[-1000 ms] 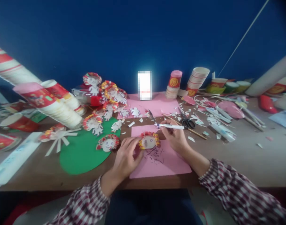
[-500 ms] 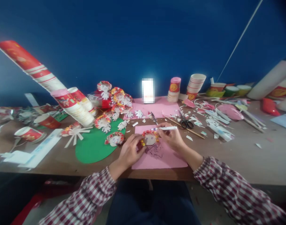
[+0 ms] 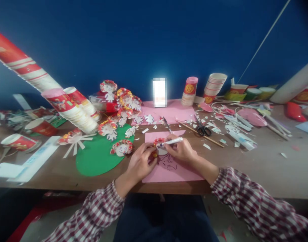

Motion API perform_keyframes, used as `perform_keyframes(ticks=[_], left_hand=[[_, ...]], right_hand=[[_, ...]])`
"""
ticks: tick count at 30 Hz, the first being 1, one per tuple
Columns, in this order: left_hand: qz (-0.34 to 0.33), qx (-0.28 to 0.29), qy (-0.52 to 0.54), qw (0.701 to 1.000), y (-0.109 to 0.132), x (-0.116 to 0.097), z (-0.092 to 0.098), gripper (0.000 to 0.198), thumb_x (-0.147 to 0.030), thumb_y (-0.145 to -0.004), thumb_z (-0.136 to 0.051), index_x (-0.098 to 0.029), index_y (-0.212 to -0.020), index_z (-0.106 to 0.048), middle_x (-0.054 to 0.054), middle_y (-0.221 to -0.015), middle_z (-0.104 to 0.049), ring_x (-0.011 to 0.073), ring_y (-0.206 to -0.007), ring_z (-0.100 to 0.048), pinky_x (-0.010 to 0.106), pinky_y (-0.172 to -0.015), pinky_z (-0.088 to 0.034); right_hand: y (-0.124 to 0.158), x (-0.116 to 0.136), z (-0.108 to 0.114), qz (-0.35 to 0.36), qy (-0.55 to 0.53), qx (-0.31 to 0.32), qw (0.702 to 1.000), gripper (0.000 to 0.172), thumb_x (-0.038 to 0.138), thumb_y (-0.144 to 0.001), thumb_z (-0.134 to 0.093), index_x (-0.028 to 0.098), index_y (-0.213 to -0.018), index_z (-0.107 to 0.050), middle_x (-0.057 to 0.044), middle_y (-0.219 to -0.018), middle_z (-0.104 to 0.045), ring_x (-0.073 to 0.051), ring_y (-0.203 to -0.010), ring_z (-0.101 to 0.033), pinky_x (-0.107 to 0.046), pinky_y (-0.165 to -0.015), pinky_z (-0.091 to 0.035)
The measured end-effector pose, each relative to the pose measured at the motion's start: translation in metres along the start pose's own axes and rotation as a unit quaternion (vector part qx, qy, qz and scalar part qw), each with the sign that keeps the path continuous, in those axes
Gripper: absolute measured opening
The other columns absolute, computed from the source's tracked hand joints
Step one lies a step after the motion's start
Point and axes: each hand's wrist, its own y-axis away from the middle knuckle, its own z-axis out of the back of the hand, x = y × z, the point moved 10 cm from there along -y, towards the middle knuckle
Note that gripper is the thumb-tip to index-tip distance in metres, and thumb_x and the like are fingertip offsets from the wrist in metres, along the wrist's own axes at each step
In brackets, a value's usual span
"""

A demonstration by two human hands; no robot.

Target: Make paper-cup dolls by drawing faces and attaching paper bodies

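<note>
My right hand [image 3: 181,151] is closed round a white marker pen [image 3: 172,141], its tip down on a round paper-cup face [image 3: 159,145] with a red and yellow frilled rim. My left hand [image 3: 141,163] pinches the left edge of that face and holds it down on a pink sheet [image 3: 169,168] that bears black scribbles. Both sleeves are red and white check. A finished face [image 3: 121,148] lies just left on a green paper disc [image 3: 98,156].
Several more paper faces [image 3: 121,104] are heaped behind the disc. Stacks of red paper cups [image 3: 70,112] lean at the left. Black scissors [image 3: 203,129], wooden sticks [image 3: 201,136] and paper scraps litter the right. More cups [image 3: 214,85] line the blue wall.
My right hand has swung the pen down and leftward onto the paper face, covering part of it. My left hand keeps its pinch. The camera view has shifted slightly.
</note>
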Motion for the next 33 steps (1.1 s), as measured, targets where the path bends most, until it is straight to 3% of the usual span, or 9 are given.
perform_keyframes(ticks=[11,16,18,21,28,33], left_hand=[[0.008,0.003,0.008,1.000,0.001,0.003,-0.002,0.028,-0.017,-0.079,-0.060,-0.017,-0.107,-0.060,0.010,-0.112,-0.059,0.0229,-0.106,-0.057,0.039,-0.094,-0.051],[0.006,0.003,0.007,1.000,0.000,0.001,0.000,0.026,-0.020,-0.081,-0.061,-0.017,-0.107,-0.059,0.010,-0.112,-0.059,0.0232,-0.105,-0.058,0.039,-0.092,-0.052],[0.008,0.004,0.003,1.000,0.000,0.002,0.000,0.030,-0.023,-0.082,-0.061,-0.017,-0.111,-0.057,0.011,-0.113,-0.058,0.0236,-0.106,-0.058,0.040,-0.092,-0.052],[0.007,0.003,-0.004,1.000,0.000,0.002,0.000,0.036,-0.027,-0.083,-0.060,-0.017,-0.117,-0.054,0.012,-0.116,-0.057,0.0247,-0.109,-0.056,0.041,-0.094,-0.051],[0.004,-0.003,-0.005,1.000,0.002,0.004,-0.001,0.037,-0.024,-0.084,-0.058,-0.017,-0.120,-0.052,0.012,-0.117,-0.058,0.0245,-0.111,-0.056,0.042,-0.097,-0.050],[0.000,0.000,0.000,1.000,0.003,0.004,-0.002,0.036,-0.021,-0.082,-0.058,-0.017,-0.118,-0.053,0.012,-0.117,-0.057,0.0241,-0.111,-0.056,0.041,-0.097,-0.049]], right_hand=[[0.002,-0.002,0.000,-0.014,-0.022,-0.007,1.000,0.011,0.030,-0.086,-0.055,0.020,-0.083,-0.059,0.001,-0.064,-0.060,-0.012,-0.055,-0.053,-0.022,-0.053,-0.039],[0.002,-0.011,0.012,-0.021,-0.064,-0.066,0.996,0.013,0.031,-0.089,-0.052,0.020,-0.091,-0.058,0.001,-0.066,-0.061,-0.011,-0.051,-0.053,-0.023,-0.051,-0.041],[0.001,-0.014,0.025,-0.005,-0.043,-0.116,0.992,0.015,0.030,-0.089,-0.051,0.020,-0.097,-0.060,-0.002,-0.077,-0.066,-0.014,-0.060,-0.059,-0.025,-0.057,-0.046],[-0.001,-0.018,0.042,0.018,0.022,-0.165,0.986,0.017,0.025,-0.088,-0.051,0.022,-0.100,-0.064,-0.006,-0.099,-0.070,-0.020,-0.088,-0.065,-0.031,-0.077,-0.050],[-0.011,-0.038,0.042,-0.008,0.154,-0.104,0.983,0.046,0.035,-0.079,-0.063,0.017,-0.121,-0.057,-0.014,-0.119,-0.063,-0.030,-0.109,-0.059,-0.044,-0.092,-0.047],[-0.012,-0.048,0.043,-0.039,0.168,-0.094,0.980,0.051,0.033,-0.081,-0.059,0.016,-0.128,-0.053,-0.015,-0.121,-0.061,-0.030,-0.111,-0.057,-0.043,-0.092,-0.047]])
